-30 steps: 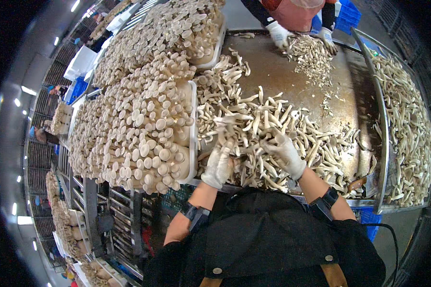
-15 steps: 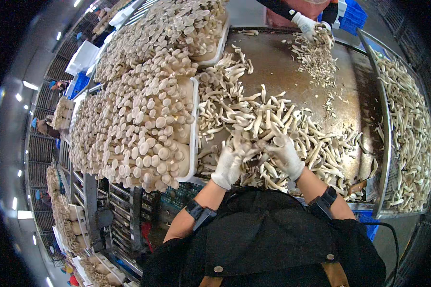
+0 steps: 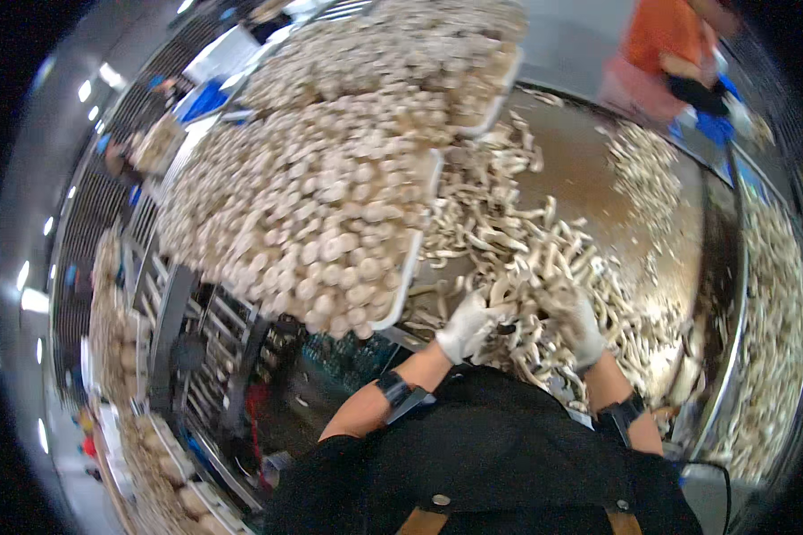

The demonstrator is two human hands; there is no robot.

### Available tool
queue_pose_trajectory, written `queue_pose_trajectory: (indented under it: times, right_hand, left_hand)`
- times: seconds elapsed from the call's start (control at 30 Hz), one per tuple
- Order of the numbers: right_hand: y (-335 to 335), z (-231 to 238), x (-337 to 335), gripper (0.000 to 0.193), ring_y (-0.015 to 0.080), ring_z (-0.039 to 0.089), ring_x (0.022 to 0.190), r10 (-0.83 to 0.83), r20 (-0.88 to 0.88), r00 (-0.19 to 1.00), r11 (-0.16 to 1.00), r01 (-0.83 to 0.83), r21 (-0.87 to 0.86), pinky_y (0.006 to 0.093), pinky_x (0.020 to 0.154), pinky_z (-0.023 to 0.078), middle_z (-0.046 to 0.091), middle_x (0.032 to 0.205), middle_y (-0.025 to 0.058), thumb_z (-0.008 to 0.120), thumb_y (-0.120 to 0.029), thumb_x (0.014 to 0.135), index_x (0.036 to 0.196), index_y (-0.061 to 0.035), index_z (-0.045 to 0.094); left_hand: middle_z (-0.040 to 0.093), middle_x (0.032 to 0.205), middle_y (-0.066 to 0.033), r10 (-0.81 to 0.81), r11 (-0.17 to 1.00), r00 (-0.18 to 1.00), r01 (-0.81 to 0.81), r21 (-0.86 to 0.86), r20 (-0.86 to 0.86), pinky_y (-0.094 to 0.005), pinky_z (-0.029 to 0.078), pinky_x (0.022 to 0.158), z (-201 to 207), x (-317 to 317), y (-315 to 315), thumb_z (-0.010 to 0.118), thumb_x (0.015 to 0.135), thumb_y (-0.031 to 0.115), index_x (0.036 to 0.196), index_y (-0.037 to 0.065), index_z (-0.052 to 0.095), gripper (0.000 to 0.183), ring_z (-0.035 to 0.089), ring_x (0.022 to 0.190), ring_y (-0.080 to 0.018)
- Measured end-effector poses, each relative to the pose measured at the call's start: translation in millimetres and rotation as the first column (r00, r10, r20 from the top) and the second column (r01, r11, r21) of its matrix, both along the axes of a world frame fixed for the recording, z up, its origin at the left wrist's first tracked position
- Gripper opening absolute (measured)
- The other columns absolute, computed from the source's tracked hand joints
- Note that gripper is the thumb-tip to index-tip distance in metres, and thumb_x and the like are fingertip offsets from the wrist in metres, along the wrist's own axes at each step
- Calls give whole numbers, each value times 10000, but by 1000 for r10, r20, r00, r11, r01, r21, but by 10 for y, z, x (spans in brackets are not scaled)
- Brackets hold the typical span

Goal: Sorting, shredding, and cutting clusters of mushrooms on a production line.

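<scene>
Mushrooms [image 3: 558, 259] lie loose on the table [image 3: 567, 169], under & just past the fingers of L hand [image 3: 467, 330] & R hand [image 3: 580, 326], prob. for quick reach; L's seem pinched on some, R's too blurred to tell.

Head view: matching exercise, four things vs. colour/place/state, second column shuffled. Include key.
Things:
1. Left hand
2. Clustered mushrooms
3. Apron
4. Co-worker's top

Colour, place or state:
a. Orange
b. White-gloved, at the loose mushrooms
c. Black
d. Massed above a white tray

Pairs: 1-b, 2-d, 3-c, 4-a
</scene>
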State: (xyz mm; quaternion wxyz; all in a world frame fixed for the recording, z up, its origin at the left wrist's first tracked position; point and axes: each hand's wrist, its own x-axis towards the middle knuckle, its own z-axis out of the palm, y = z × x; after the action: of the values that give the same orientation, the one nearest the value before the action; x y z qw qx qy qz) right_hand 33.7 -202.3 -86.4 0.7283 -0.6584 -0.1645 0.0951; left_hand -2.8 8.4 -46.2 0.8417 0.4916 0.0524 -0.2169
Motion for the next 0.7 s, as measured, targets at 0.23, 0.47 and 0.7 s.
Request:
queue_pose_trajectory:
  times: [0.23, 0.47, 0.7]
  right_hand:
    - [245, 136, 59, 249, 168, 604, 520, 194, -421, 886, 969, -107, 222, 249, 462, 492, 641, 807, 105, 486, -228, 945, 1087, -24, 475]
    - [843, 943, -58, 230, 151, 609, 604, 227, -381, 896, 970, -242, 9, 230, 571, 507, 608, 809, 31, 525, -105, 907, 1129, -48, 511]
    - [808, 454, 156, 758, 331, 352, 1272, 59, -7, 998, 923, -57, -380, 411, 1052, 308, 417, 1280, 212, 755, -143, 675, 1323, -49, 373]
  left_hand:
    - [589, 929, -2, 178, 938, 982, -188, -290, -64, -244, 476, 725, -52, -237, 223, 558, 900, 103, 1096, 15, 556, 215, 568, 810, -80]
    - [579, 1065, -51, 406, 857, 913, -390, -336, -24, -292, 471, 783, -187, -410, 455, 563, 875, 101, 1231, 28, 503, 368, 561, 875, -106]
    - [244, 1473, -151, 5, 867, 852, -265, 422, 524, -371, 206, 1099, 38, -436, 666, 386, 973, 258, 1314, 143, 464, 368, 204, 1363, -324]
